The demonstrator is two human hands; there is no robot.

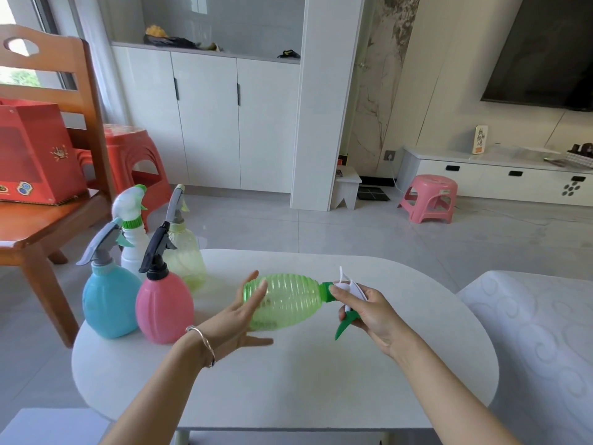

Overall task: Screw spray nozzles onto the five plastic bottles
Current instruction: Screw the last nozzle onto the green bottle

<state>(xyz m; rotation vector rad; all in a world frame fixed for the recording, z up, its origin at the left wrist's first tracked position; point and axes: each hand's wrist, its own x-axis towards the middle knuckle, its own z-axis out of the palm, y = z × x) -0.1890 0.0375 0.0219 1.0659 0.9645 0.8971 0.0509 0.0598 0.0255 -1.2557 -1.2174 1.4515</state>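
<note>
A ribbed clear-green bottle (285,305) hangs on its side above the white table (288,380), neck pointing right. My left hand (244,319) lies against its base end with straight fingers spread. My right hand (365,311) grips the white spray nozzle (348,289) with a green trigger, which sits at the bottle's green collar. Several bottles with nozzles on stand upright at the table's left: a blue one (109,303), a pink one (163,308), a white one (133,248) and a pale yellow-green one (186,255).
A wooden chair (48,226) with a red box (35,152) stands left of the table. Red stools (134,155) sit behind it, a pink stool (430,197) on the floor far right. A white patterned cushion (529,332) borders the table's right side.
</note>
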